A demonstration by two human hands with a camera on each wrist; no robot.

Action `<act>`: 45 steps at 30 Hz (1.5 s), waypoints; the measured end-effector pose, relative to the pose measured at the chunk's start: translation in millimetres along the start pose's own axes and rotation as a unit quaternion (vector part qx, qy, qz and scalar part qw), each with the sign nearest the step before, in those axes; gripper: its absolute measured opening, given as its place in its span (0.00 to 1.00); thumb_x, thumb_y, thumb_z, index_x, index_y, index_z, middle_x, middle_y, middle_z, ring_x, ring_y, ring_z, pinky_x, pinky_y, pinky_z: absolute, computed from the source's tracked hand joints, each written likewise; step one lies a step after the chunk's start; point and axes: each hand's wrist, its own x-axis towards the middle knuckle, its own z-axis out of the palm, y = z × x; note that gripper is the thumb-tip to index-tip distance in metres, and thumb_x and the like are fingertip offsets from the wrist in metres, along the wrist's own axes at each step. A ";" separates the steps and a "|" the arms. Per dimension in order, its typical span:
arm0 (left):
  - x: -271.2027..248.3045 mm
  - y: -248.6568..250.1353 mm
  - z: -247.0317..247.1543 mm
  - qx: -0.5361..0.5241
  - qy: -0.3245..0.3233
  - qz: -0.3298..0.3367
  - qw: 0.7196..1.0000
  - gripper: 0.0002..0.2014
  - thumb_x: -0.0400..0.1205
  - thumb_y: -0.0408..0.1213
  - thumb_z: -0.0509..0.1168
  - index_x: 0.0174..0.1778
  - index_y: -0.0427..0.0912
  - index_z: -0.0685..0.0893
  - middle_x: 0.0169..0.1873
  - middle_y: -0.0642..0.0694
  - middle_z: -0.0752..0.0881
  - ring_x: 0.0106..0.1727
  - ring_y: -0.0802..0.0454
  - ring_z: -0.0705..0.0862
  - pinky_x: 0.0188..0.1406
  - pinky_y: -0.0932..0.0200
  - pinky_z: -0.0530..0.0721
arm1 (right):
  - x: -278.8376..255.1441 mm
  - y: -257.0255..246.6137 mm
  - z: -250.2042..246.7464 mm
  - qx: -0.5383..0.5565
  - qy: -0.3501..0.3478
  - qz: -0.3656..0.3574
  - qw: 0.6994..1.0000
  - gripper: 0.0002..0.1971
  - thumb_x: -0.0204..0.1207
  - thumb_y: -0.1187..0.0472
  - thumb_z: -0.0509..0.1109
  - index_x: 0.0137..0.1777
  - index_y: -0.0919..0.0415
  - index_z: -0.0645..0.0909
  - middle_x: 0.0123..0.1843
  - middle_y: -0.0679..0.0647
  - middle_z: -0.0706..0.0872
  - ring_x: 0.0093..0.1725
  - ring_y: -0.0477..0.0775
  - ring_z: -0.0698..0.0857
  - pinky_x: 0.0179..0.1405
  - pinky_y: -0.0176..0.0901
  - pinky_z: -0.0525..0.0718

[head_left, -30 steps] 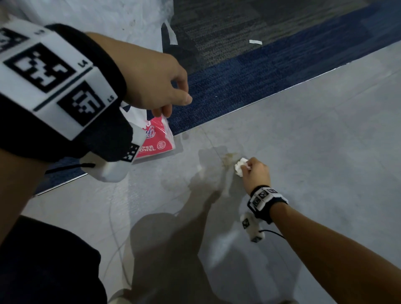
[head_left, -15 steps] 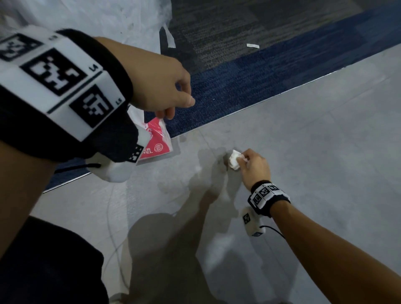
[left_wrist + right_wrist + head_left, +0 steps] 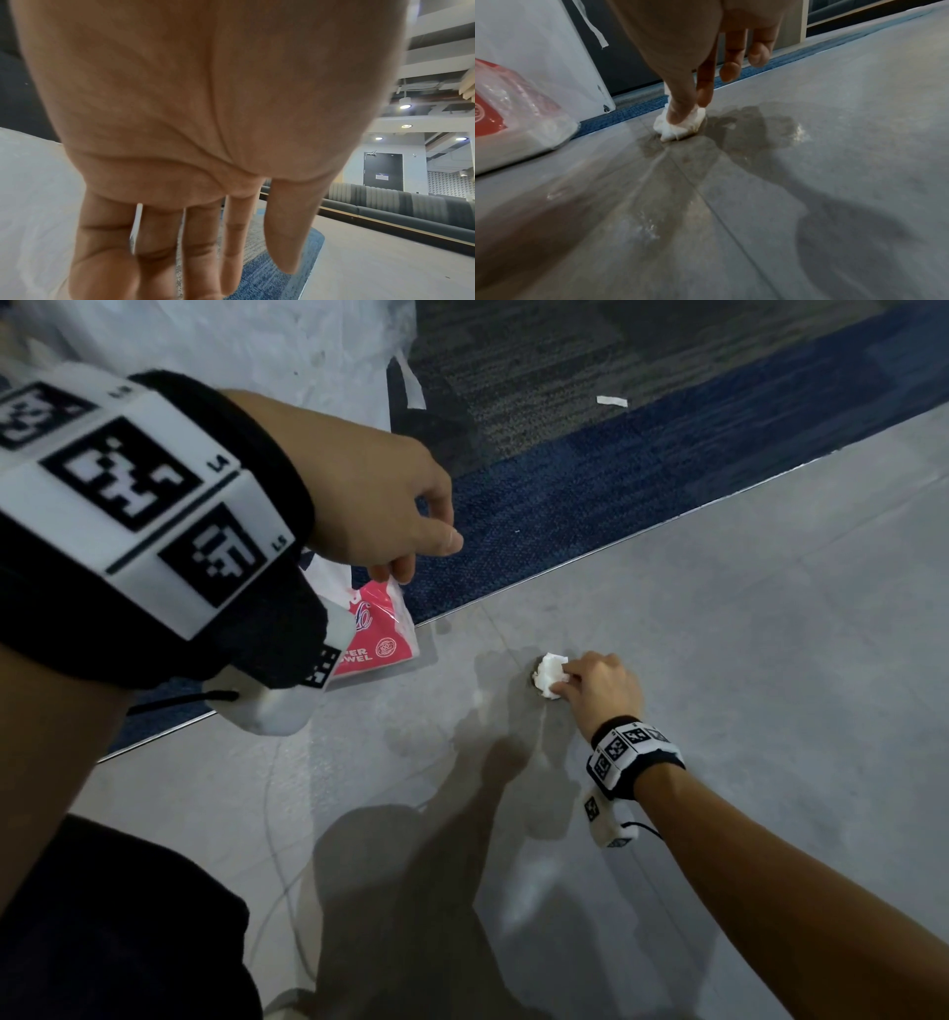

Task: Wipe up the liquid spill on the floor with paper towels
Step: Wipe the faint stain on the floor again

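on the grey floor [image 3: 770, 618], the right hand [image 3: 598, 685] pinches a wadded paper towel [image 3: 549, 675] between thumb and forefinger, pressing it into the wet spill [image 3: 744, 132]. the left hand [image 3: 375, 500] hovers well apart, above the pink paper towel pack [image 3: 377, 634], fingers apparently loose and holding nothing.

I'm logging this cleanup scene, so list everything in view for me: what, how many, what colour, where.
paper towel wad: one, white, on the wet patch, pinched by the right hand
spill: one wet patch, dark on the grey floor
paper towel pack: one, pink and white, at the carpet's edge
carpet: blue and grey, beyond the floor
paper scrap: one, white, on the carpet
wrist bands: two, black and white
hands: left hand raised, empty; right hand wiping
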 end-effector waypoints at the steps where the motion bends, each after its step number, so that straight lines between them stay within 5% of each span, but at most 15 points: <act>1: -0.3 0.8 0.1 0.002 -0.003 -0.001 1.000 0.14 0.84 0.50 0.59 0.57 0.47 0.81 0.36 0.51 0.91 0.40 0.52 0.90 0.54 0.41 0.87 | 1.8 -1.6 -1.2 -0.004 0.000 -0.004 1.000 0.15 0.74 0.51 0.74 0.58 0.54 0.86 0.53 0.59 0.86 0.55 0.63 0.80 0.50 0.53 0.77; 13: 0.9 -4.1 1.0 0.009 -0.011 -0.010 1.000 0.14 0.83 0.51 0.59 0.58 0.48 0.81 0.36 0.51 0.91 0.39 0.51 0.90 0.52 0.37 0.87 | 13.6 -22.5 0.3 0.012 -0.013 0.001 1.000 0.08 0.75 0.55 0.71 0.51 0.54 0.87 0.48 0.63 0.84 0.47 0.68 0.83 0.49 0.53 0.82; 18: 1.6 -5.7 1.0 0.005 -0.013 -0.015 1.000 0.14 0.83 0.51 0.59 0.59 0.48 0.80 0.36 0.51 0.91 0.39 0.52 0.89 0.50 0.38 0.88 | 11.5 -36.1 13.1 -0.006 0.011 -0.060 0.998 0.06 0.74 0.60 0.70 0.46 0.55 0.88 0.45 0.57 0.86 0.49 0.63 0.79 0.47 0.52 0.77; 21: 2.6 -4.3 1.5 -0.004 -0.003 -0.011 1.000 0.14 0.84 0.49 0.59 0.58 0.46 0.81 0.37 0.50 0.91 0.39 0.53 0.89 0.48 0.45 0.88 | 4.0 -41.3 17.2 -0.024 0.016 -0.097 0.995 0.05 0.73 0.56 0.72 0.44 0.55 0.87 0.47 0.54 0.84 0.49 0.61 0.76 0.44 0.52 0.72; 25: 4.8 1.8 1.8 -0.033 0.005 -0.007 0.999 0.14 0.84 0.49 0.58 0.59 0.45 0.81 0.36 0.50 0.90 0.40 0.53 0.89 0.30 0.60 0.76 | -10.7 -21.2 18.4 -0.050 -0.022 -0.142 0.988 0.07 0.74 0.53 0.73 0.48 0.52 0.88 0.52 0.52 0.82 0.53 0.60 0.76 0.48 0.52 0.71; 28: 4.1 5.9 0.9 -0.043 0.002 -0.005 0.999 0.15 0.84 0.48 0.58 0.59 0.44 0.80 0.37 0.50 0.90 0.41 0.52 0.89 0.26 0.62 0.71 | -17.4 5.0 14.8 -0.065 -0.022 -0.115 0.991 0.05 0.73 0.52 0.73 0.45 0.51 0.87 0.48 0.51 0.82 0.51 0.61 0.77 0.46 0.51 0.70; 32: 5.3 7.6 0.6 -0.043 0.003 0.002 0.999 0.15 0.84 0.48 0.58 0.61 0.44 0.80 0.38 0.50 0.90 0.43 0.51 0.89 0.25 0.64 0.71 | -6.1 29.4 2.4 0.042 0.051 0.011 0.998 0.08 0.73 0.55 0.74 0.46 0.58 0.87 0.46 0.59 0.85 0.50 0.66 0.79 0.46 0.56 0.77; 36: 5.4 9.9 1.9 -0.035 0.002 0.006 0.999 0.15 0.84 0.49 0.58 0.60 0.46 0.80 0.37 0.51 0.90 0.41 0.53 0.89 0.27 0.62 0.74 | 5.9 32.7 1.6 0.056 0.040 0.064 0.996 0.11 0.74 0.54 0.74 0.51 0.60 0.87 0.52 0.60 0.84 0.55 0.66 0.79 0.51 0.56 0.79; 41: 5.2 3.1 4.1 -0.013 -0.006 -0.003 1.000 0.14 0.84 0.50 0.58 0.59 0.46 0.81 0.36 0.51 0.91 0.40 0.53 0.89 0.55 0.50 0.84 | -5.7 23.6 18.8 0.099 0.021 0.114 0.988 0.13 0.75 0.52 0.72 0.53 0.59 0.86 0.56 0.61 0.83 0.58 0.67 0.78 0.56 0.58 0.77; 45: 6.3 5.0 4.7 -0.009 -0.004 -0.006 1.000 0.14 0.84 0.49 0.58 0.58 0.46 0.81 0.36 0.51 0.90 0.40 0.53 0.89 0.53 0.51 0.84 | -15.1 -2.1 27.7 0.100 0.006 0.074 0.992 0.11 0.75 0.50 0.72 0.52 0.56 0.86 0.55 0.59 0.84 0.58 0.66 0.78 0.55 0.57 0.77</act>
